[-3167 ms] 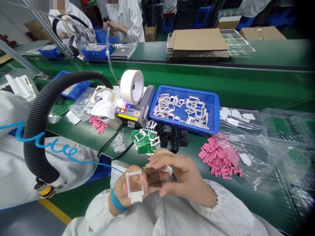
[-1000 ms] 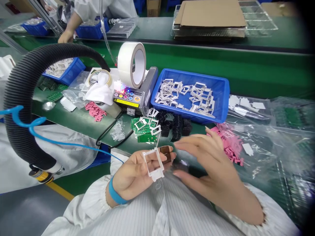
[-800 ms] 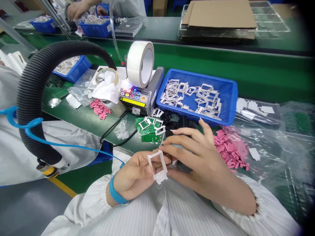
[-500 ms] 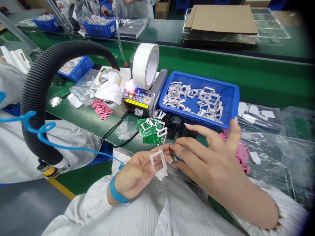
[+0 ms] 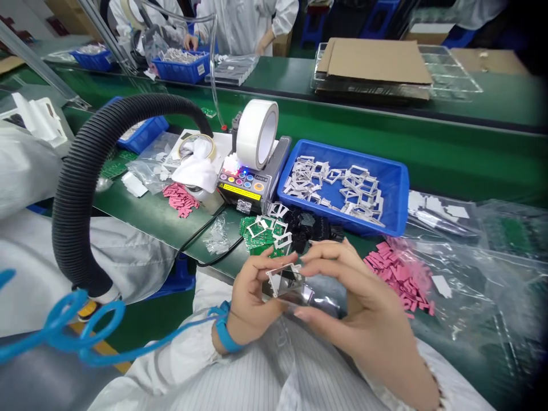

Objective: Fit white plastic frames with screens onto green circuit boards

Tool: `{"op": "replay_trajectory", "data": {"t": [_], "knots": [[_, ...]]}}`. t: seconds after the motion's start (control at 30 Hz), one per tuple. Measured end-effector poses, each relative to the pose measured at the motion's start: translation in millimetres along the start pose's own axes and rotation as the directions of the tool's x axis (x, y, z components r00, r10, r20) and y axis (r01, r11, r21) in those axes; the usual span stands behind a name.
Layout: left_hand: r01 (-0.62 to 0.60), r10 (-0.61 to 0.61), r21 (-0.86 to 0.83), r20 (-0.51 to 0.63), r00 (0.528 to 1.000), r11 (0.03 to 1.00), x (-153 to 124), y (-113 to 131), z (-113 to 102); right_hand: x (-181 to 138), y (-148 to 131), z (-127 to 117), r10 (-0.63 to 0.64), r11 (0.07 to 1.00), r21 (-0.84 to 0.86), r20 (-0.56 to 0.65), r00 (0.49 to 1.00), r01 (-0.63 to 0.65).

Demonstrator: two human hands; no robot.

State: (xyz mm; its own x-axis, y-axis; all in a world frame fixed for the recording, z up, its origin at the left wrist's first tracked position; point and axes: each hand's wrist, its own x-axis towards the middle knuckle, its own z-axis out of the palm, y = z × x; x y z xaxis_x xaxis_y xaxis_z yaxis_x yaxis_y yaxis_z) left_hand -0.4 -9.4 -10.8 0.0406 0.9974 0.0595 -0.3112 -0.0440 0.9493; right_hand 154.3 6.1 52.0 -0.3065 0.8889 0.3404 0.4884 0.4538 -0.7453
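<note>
**Both hands close on a white frame at the worktop's near edge**

Nearest to me, above the lap of a white striped coat, my left hand (image 5: 250, 291) and right hand (image 5: 355, 297) meet on a small white frame (image 5: 283, 278). The left hand, with a blue wristband (image 5: 222, 337), pinches the frame's left side between thumb and fingertips. The right hand curls in from the right, forefinger on the upper right corner and thumb beneath. A glossy clear piece (image 5: 307, 294) shows under the frame, but I cannot tell how it is held.

Just beyond the hands, on the green worktop (image 5: 162, 220), green circuit boards (image 5: 257, 242) lie with loose white frames on top, and a cluster of black parts (image 5: 314, 228) sits just beside them on the right. A heap of pink pads (image 5: 396, 271) lies further right, against clear plastic bags (image 5: 471, 257).

Farther back, a blue tray (image 5: 368, 227) holds many more white frames. To its left stands a tape dispenser (image 5: 250, 185) with lit buttons, carrying a white tape roll (image 5: 256, 134). A black ribbed hose (image 5: 81, 171) arches over the left side.

At the far side, across the green belt, a cardboard sheet (image 5: 377, 60) rests on clear trays, and people in white coats (image 5: 248, 23) work at another bench.
</note>
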Motion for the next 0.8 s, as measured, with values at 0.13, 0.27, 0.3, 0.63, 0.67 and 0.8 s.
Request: {"op": "replay_trajectory", "data": {"t": [0.13,0.27,0.3,0.63,0.67,0.8], "knots": [[-0.139,0.145,0.057,-0.122,0.982,0.989,0.6,-2.6,5.6,-0.1,-0.3,13.8,0.021,0.994,-0.108,-0.066,0.998,-0.028],[-0.284,0.311,0.161,-0.178,0.934,0.945,5.3,-9.8,7.1,1.9,1.9,22.3,0.02,0.987,-0.154,-0.128,0.992,-0.04],[-0.303,0.335,0.183,-0.184,0.924,0.935,6.6,-11.9,7.4,3.1,2.3,24.9,0.024,0.987,-0.156,-0.142,0.99,-0.046],[-0.148,0.182,0.119,-0.377,0.908,0.982,11.5,-18.4,11.5,12.6,11.4,54.3,0.031,0.997,-0.064,-0.271,0.962,-0.05],[-0.145,0.177,0.11,-0.397,0.901,0.983,11.8,-19.3,11.6,12.8,13.6,56.8,0.054,0.998,-0.017,-0.266,0.962,-0.061],[-0.128,0.147,0.072,-0.452,0.88,0.989,11.7,-24.0,11.1,13.0,19.6,66.0,0.196,0.961,0.229,-0.173,0.965,-0.154]]}}
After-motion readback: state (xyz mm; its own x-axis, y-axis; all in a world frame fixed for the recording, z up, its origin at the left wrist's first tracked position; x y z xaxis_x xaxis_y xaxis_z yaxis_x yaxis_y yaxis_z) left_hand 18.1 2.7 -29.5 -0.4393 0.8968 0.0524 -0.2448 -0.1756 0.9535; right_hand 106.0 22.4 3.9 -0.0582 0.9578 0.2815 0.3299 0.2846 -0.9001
